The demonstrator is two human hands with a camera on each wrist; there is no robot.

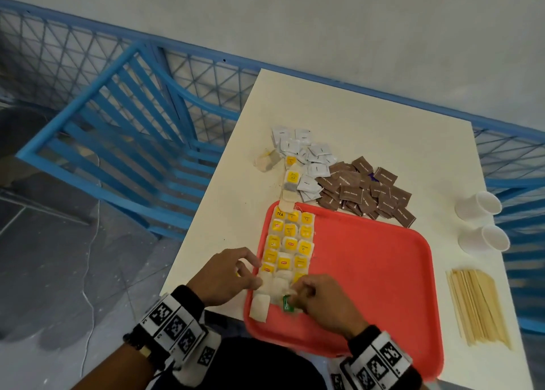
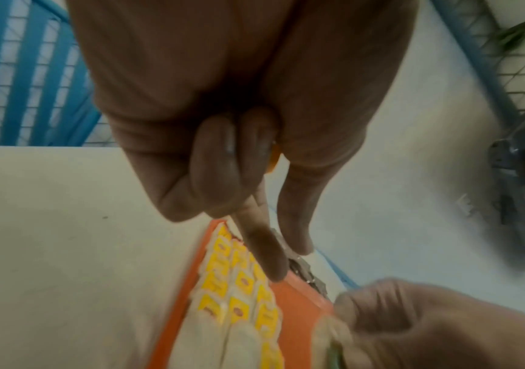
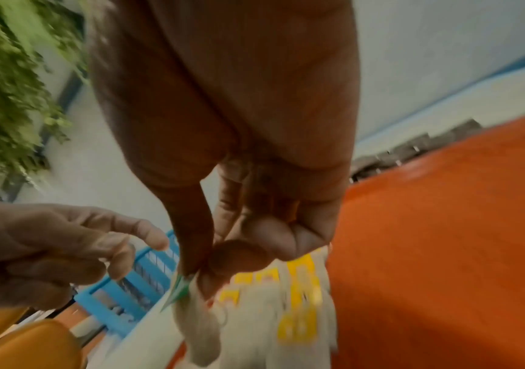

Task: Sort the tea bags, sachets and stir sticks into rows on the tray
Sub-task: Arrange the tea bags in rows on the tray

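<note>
White counter (image 1: 368, 130), flat red plastic tray (image 1: 383, 271): right hand (image 1: 321, 301) pinches a green-tagged tea bag (image 1: 287, 303) at the tray's near edge; left hand (image 1: 228, 274), loosely curled, could disturb laid rows.

Light: soft, even, dim | shadows: faint | wrist views: motion-blurred | edges: warped

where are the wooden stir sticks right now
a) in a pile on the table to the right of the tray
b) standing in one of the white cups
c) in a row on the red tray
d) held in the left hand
a: the stir sticks lie in a loose pile on the table, right of the red tray, none on it.
</note>
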